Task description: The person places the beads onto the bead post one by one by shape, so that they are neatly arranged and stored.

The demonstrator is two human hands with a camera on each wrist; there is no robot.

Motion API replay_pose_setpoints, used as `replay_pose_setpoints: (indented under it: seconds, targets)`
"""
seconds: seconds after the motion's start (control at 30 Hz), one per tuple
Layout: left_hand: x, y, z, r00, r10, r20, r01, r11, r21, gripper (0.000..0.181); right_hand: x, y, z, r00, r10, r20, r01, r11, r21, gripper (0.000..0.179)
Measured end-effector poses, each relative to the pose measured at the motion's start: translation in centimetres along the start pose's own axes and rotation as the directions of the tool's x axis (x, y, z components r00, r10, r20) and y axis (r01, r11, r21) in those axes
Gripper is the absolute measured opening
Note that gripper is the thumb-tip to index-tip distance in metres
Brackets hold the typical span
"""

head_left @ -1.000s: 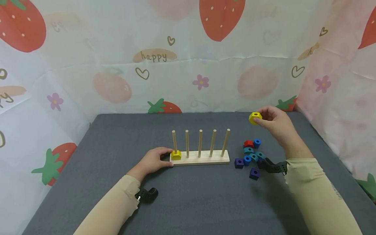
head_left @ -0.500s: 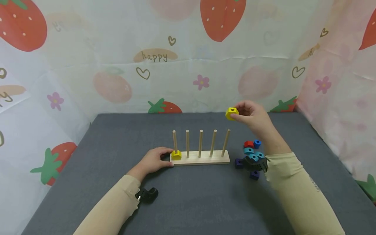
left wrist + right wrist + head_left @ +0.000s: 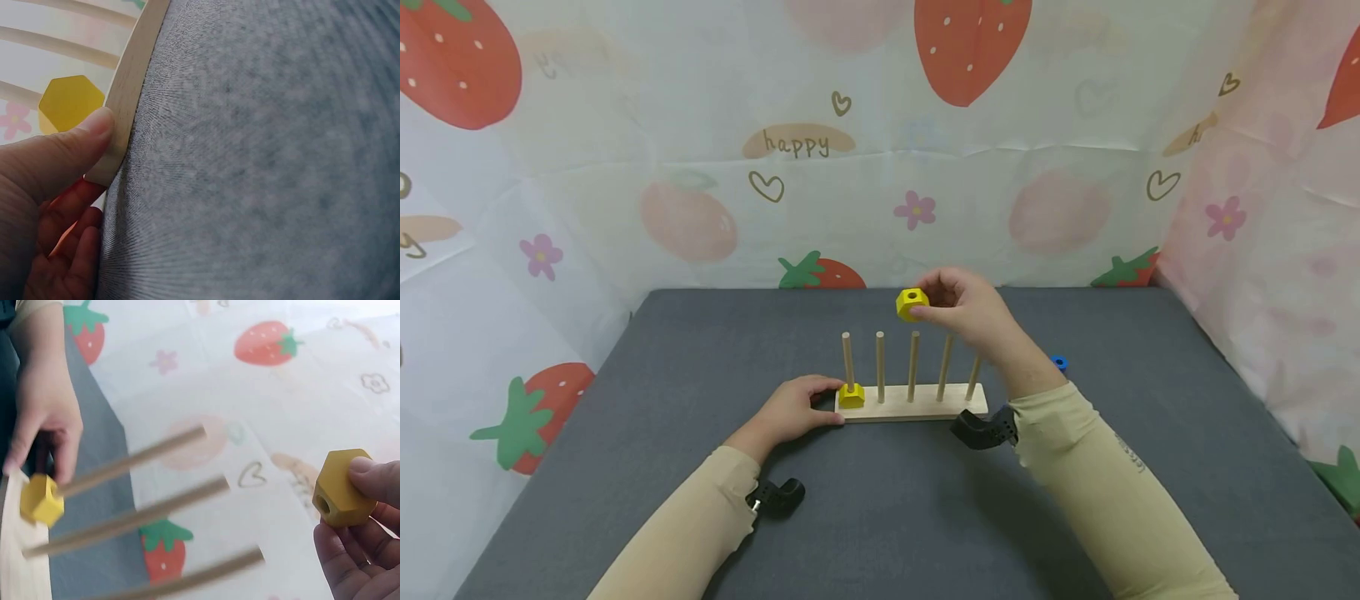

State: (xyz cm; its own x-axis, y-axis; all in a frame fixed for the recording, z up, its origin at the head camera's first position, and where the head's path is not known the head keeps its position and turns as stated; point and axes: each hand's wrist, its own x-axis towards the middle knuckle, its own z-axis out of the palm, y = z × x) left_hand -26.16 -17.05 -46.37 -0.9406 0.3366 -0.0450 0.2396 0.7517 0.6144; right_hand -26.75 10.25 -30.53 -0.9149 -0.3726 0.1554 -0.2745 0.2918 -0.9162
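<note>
In the head view a pale wooden peg board (image 3: 917, 407) with several upright dowels stands mid-table. My left hand (image 3: 793, 408) pinches its left end, thumb along the front edge in the left wrist view. A yellow hexagonal bead (image 3: 852, 398) sits at the foot of the leftmost peg, beside those fingers. Raised behind and above the board, my right hand (image 3: 966, 312) pinches a second yellow hexagonal bead (image 3: 912, 303) between thumb and fingers. Its hole shows in the right wrist view, where the held bead (image 3: 340, 487) is apart from the peg tips.
A blue bead (image 3: 1059, 362) peeks out past the right forearm, which hides the other loose beads on the grey tabletop (image 3: 880, 517). Black wrist mounts (image 3: 985, 428) stick out below both wrists. A strawberry-print curtain (image 3: 700, 100) hangs behind the table.
The right hand has carried its yellow bead leftward from over the loose beads to above the pegs. My left hand has stayed on the board's end.
</note>
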Motion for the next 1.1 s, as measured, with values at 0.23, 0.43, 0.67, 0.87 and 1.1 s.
replay_pose_setpoints:
  seconds: [0.23, 0.43, 0.67, 0.87, 1.1]
  targets:
    - [0.1, 0.0, 0.1, 1.0, 0.009, 0.001, -0.009, 1.0, 0.003, 0.057, 1.0, 0.0, 2.6, 0.999, -0.009, 0.045, 0.009, 1.0, -0.003, 0.022]
    - [0.2, -0.1, 0.1, 1.0, 0.002, -0.001, -0.002, 1.0, 0.003, 0.057, 1.9, -0.1, 4.5, 0.998, -0.025, 0.064, 0.026, 0.999, -0.02, 0.019]
    - [0.1, -0.2, 0.0, 1.0, 0.011, -0.001, -0.011, 1.0, 0.005, 0.056, 2.4, -0.4, 6.0, 0.998, -0.019, 0.058, 0.019, 1.0, -0.004, 0.018]
    - [0.1, -0.3, 0.0, 1.0, 0.02, -0.004, -0.02, 1.0, 0.013, 0.056, 2.6, -0.3, 6.7, 1.0, -0.003, 0.027, 0.004, 1.0, -0.014, 0.018]
    - [0.1, -0.2, 0.0, 0.999, 0.032, -0.003, -0.032, 0.999, 0.01, 0.055, 2.6, 0.2, 7.3, 0.999, 0.046, -0.015, -0.047, 0.998, -0.043, 0.019]
